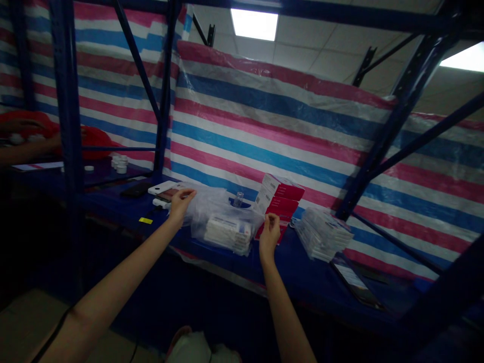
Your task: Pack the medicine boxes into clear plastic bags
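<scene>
A clear plastic bag (199,219) lies on the blue shelf, with a stack of flat white packets (227,234) showing through it. My left hand (181,205) pinches the bag's edge on the left side, its fingers closed. At the opposite side, my right hand (269,229) has its thumb and fingers closed on the bag's other edge. Just behind my right hand stands a pile of red and white boxes (284,201). A second plastic-wrapped stack (323,233) sits to the right of it.
A smartphone (357,282) lies at the right. Near my left hand are a white device (161,187), a yellow label (145,221) and a black flat object (136,189). Blue rack posts (68,101) frame the shelf. Another person's arm (30,149) reaches in beside white caps (120,164).
</scene>
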Tool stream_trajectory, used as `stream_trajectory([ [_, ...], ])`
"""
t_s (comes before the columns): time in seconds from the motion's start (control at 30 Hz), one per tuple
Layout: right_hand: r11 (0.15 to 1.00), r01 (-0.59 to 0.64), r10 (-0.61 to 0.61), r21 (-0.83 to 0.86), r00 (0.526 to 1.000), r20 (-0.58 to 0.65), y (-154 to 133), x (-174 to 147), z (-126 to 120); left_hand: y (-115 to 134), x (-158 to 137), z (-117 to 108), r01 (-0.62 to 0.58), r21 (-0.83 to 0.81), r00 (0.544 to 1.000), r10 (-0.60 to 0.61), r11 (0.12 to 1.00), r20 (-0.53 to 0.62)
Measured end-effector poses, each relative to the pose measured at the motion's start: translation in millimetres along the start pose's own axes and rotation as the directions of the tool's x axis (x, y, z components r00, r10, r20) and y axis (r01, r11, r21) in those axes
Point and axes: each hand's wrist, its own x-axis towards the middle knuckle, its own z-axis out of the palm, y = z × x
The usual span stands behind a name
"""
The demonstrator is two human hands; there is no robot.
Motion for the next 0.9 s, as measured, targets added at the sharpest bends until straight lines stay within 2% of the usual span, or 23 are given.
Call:
stream_trajectory([
  [0.03, 0.999, 0.037, -0.036, 0.015, 0.996, -0.086, -3.8, -6.5, 1.8, -0.1, -3.8, 1.0, -0.003, -0.026, 0.995, 0.0, 1.0, -0.103],
  [0.07, 0.994, 0.107, -0.104, 0.016, 0.982, -0.159, -9.3, -13.4, 4.3, 2.9, -9.4, 2.5, -0.051, -0.004, 0.981, 0.049, 0.999, -0.19],
  [0.1, 0.977, 0.211, -0.207, 0.001, 0.958, -0.201, -15.8, -20.1, 7.2, 8.6, -16.0, 4.0, -0.132, 0.057, 0.962, 0.142, 0.99, -0.233],
  [0.13, 0.94, 0.34, -0.338, -0.022, 0.922, -0.189, -22.8, -26.0, 10.3, 15.8, -22.7, 5.0, -0.245, 0.136, 0.943, 0.269, 0.96, -0.194],
  [0.17, 0.879, 0.475, -0.476, -0.036, 0.873, -0.109, -29.6, -30.6, 13.5, 23.4, -28.5, 5.2, -0.383, 0.205, 0.914, 0.402, 0.901, -0.055],
  [0.2, 0.807, 0.589, -0.589, -0.032, 0.808, 0.015, -35.7, -33.7, 16.9, 30.1, -32.8, 4.7, -0.527, 0.241, 0.85, 0.503, 0.815, 0.156],
  [0.23, 0.747, 0.664, -0.655, -0.02, 0.741, 0.148, -40.7, -34.9, 20.5, 35.1, -35.4, 3.6, -0.653, 0.238, 0.743, 0.547, 0.719, 0.385],
  [0.27, 0.714, 0.7, -0.672, -0.016, 0.691, 0.268, -44.3, -34.4, 24.5, 37.8, -36.3, 2.1, -0.746, 0.212, 0.617, 0.534, 0.632, 0.578],
  [0.3, 0.703, 0.71, -0.653, -0.034, 0.664, 0.363, -46.4, -32.5, 28.7, 38.5, -36.0, 0.5, -0.806, 0.19, 0.506, 0.487, 0.56, 0.712],
  [0.33, 0.705, 0.706, -0.616, -0.072, 0.659, 0.432, -47.1, -29.6, 33.0, 37.6, -35.3, -0.8, -0.842, 0.185, 0.434, 0.433, 0.507, 0.79],
  [0.37, 0.704, 0.701, -0.577, -0.118, 0.66, 0.481, -46.5, -26.3, 36.9, 35.9, -35.0, -1.8, -0.862, 0.198, 0.404, 0.395, 0.467, 0.825],
  [0.4, 0.688, 0.708, -0.549, -0.156, 0.649, 0.527, -45.0, -23.3, 40.2, 34.3, -35.7, -2.7, -0.874, 0.214, 0.393, 0.376, 0.436, 0.839],
  [0.47, 0.62, 0.763, -0.532, -0.182, 0.579, 0.618, -40.2, -20.1, 42.5, 33.0, -41.8, -5.0, -0.896, 0.23, 0.38, 0.388, 0.38, 0.84],
  [0.53, 0.554, 0.811, -0.541, -0.189, 0.523, 0.659, -34.1, -22.0, 37.5, 33.4, -52.6, -10.0, -0.916, 0.222, 0.357, 0.426, 0.335, 0.831],
  [0.57, 0.527, 0.826, -0.552, -0.2, 0.512, 0.658, -30.3, -24.5, 32.2, 32.9, -58.3, -13.9, -0.926, 0.205, 0.333, 0.427, 0.317, 0.841],
  [0.63, 0.488, 0.839, -0.58, -0.243, 0.519, 0.628, -20.5, -30.7, 17.6, 27.9, -66.5, -23.5, -0.935, 0.182, 0.296, 0.386, 0.305, 0.874],
  [0.67, 0.47, 0.842, -0.595, -0.265, 0.523, 0.61, -14.4, -33.6, 9.4, 23.0, -68.2, -28.6, -0.928, 0.199, 0.308, 0.349, 0.316, 0.885],
  [0.7, 0.452, 0.845, -0.607, -0.286, 0.526, 0.595, -7.6, -36.1, 1.4, 17.1, -68.3, -33.3, -0.91, 0.248, 0.352, 0.304, 0.332, 0.886],
  [0.77, 0.434, 0.835, -0.612, -0.339, 0.549, 0.569, 6.6, -39.9, -12.4, 4.9, -65.0, -39.9, -0.841, 0.409, 0.494, 0.196, 0.355, 0.847],
  [0.83, 0.443, 0.805, -0.591, -0.395, 0.593, 0.546, 18.4, -42.9, -21.3, -3.0, -61.4, -41.3, -0.745, 0.573, 0.631, 0.084, 0.342, 0.771],
  [0.9, 0.462, 0.769, -0.553, -0.441, 0.639, 0.535, 24.7, -46.0, -25.3, -3.1, -61.5, -37.6, -0.656, 0.676, 0.72, 0.008, 0.335, 0.694],
])
